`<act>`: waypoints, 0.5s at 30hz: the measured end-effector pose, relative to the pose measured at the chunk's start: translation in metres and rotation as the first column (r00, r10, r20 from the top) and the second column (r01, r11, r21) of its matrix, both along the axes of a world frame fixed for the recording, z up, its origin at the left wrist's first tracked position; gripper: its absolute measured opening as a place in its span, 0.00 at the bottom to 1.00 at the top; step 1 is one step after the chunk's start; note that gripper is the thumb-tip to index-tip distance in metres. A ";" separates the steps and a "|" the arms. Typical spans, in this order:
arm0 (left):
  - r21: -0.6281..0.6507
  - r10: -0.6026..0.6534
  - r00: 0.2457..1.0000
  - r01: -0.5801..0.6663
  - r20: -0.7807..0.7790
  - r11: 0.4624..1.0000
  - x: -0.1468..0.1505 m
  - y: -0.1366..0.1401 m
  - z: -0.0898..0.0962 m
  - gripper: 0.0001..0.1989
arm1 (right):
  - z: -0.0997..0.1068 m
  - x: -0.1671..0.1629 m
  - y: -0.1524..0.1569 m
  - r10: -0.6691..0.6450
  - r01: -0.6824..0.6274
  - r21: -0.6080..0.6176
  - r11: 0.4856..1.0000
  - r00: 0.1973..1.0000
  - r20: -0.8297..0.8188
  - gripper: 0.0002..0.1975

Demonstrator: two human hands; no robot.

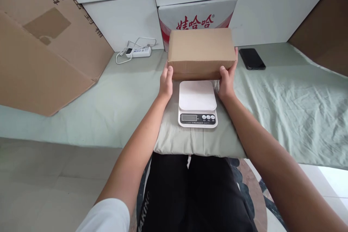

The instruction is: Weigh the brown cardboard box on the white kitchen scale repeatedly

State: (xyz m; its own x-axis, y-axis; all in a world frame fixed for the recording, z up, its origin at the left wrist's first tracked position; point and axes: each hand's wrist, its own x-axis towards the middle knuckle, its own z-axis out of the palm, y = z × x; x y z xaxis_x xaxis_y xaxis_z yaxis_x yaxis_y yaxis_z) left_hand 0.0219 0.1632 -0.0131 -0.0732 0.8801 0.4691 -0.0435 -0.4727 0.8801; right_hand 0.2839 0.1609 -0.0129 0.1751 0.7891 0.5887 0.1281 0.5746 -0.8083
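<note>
A closed brown cardboard box [201, 49] is held between my two hands, just behind a white digital kitchen scale [197, 105]. My left hand [165, 81] grips the box's near left corner, thumb on the front side. On the near right corner is my right hand [227, 79], its thumb on the front and its fingers along the right side. The scale's flat white platform carries nothing, and its display looks blank, with several round buttons beside it. Whether the underside of the box touches the cloth cannot be seen.
A black smartphone [252, 58] lies to the right on the pale green cloth [282, 108]. At the back left rests a white device with a coiled cable [138, 52]. Large cardboard [35, 61] leans on the left; a printed white carton [198, 11] stands behind.
</note>
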 end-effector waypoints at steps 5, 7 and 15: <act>0.076 -0.015 1.000 0.016 -0.007 0.997 0.001 -0.040 0.015 0.46 | 0.024 0.002 -0.048 -0.028 0.024 0.066 0.998 0.998 0.062 0.64; 0.075 -0.030 0.999 0.032 -0.028 0.997 0.003 -0.066 0.016 0.45 | 0.025 0.007 -0.072 -0.045 0.042 0.070 0.997 0.998 0.041 0.63; -0.049 -0.035 0.997 0.039 0.075 0.998 0.000 -0.150 0.003 0.44 | 0.007 0.007 -0.136 -0.016 0.018 -0.037 0.999 0.999 0.038 0.57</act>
